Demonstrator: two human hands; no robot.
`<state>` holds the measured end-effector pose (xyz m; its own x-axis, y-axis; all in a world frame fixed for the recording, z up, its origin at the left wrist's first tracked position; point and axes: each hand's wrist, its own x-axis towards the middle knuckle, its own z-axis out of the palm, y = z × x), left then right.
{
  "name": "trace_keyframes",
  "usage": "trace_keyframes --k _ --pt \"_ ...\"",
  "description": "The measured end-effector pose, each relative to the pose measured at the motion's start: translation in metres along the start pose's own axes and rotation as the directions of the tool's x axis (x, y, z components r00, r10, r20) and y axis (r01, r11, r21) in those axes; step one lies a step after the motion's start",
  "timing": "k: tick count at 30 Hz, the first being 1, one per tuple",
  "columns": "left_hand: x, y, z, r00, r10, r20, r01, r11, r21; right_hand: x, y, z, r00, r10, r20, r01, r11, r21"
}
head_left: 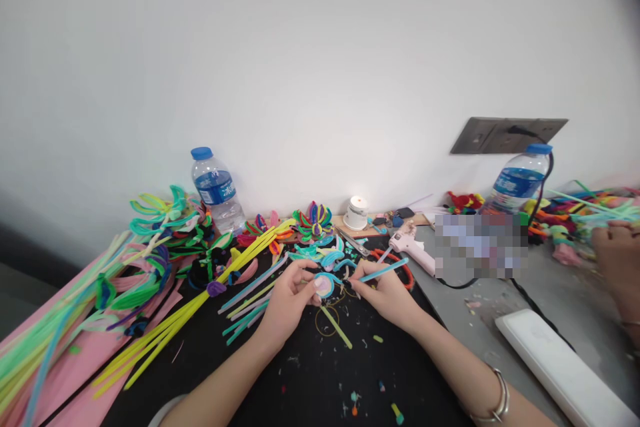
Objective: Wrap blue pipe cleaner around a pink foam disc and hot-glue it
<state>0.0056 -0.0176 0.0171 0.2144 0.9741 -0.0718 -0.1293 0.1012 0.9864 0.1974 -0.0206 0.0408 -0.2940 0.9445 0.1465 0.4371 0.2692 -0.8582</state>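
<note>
Low in the middle, my left hand [287, 297] pinches a small flat coil of pipe cleaner [325, 287] with a pale pink and cream middle and a blue outer ring. My right hand [387, 290], close on the right, has its fingers closed on a blue pipe cleaner [385, 271]. One end sticks out past the knuckles; the other side seems to run to the coil's rim, though the fingers partly hide the join. Under the coil slants a yellow-green pipe cleaner [337, 328]; whether it is attached, I cannot tell. Both hands are above a black mat [320, 380].
Left are bundled yellow pipe cleaners [165, 320] and finished flowers [170, 213]. Behind stand a water bottle [217, 193], white cup [356, 213], scissors [353, 240] and pink glue gun [415, 250]. A white oblong case [560, 360] and another person's hand [617, 260] are right.
</note>
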Motion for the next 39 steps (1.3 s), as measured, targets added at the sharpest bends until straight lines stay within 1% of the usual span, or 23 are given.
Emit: trace_keyframes --k 4,7,11,14,18,25,32,35,39 --pt "0.000 0.000 0.000 1.000 -0.002 -0.012 0.002 1.000 0.001 -0.001 0.001 0.002 1.000 -0.018 0.016 0.019 0.999 -0.051" --pt "0.000 -0.002 0.000 1.000 -0.002 -0.014 0.002 1.000 -0.013 -0.002 0.002 0.004 0.998 -0.053 0.021 0.055 0.994 -0.092" --pt "-0.001 -0.003 0.000 1.000 0.001 -0.022 -0.001 1.000 -0.023 -0.001 0.003 0.006 0.994 -0.112 0.019 0.113 0.987 -0.114" --pt "-0.001 -0.003 0.000 1.000 -0.001 -0.025 0.000 1.000 -0.022 -0.002 0.003 0.008 0.992 -0.122 0.026 0.125 0.985 -0.123" --pt "-0.002 -0.002 0.001 0.999 -0.009 -0.033 0.008 1.000 -0.030 -0.003 0.004 0.011 0.992 -0.116 0.040 0.121 0.984 -0.128" --pt "-0.005 0.000 0.003 0.998 -0.042 -0.041 0.039 0.998 -0.055 -0.004 0.005 0.014 0.991 -0.128 0.022 0.130 0.984 -0.123" --pt "-0.006 0.000 0.005 0.998 -0.057 -0.030 0.053 0.991 -0.121 -0.003 0.005 0.014 0.993 -0.119 0.012 0.119 0.988 -0.095" --pt "-0.006 -0.001 0.006 0.998 -0.059 -0.027 0.054 0.986 -0.157 -0.002 0.004 0.014 0.995 -0.095 0.002 0.095 0.993 -0.070" --pt "-0.007 -0.002 0.007 0.997 -0.075 -0.024 0.069 0.977 -0.204 -0.002 0.003 0.014 0.999 -0.033 0.009 0.033 0.999 -0.011"
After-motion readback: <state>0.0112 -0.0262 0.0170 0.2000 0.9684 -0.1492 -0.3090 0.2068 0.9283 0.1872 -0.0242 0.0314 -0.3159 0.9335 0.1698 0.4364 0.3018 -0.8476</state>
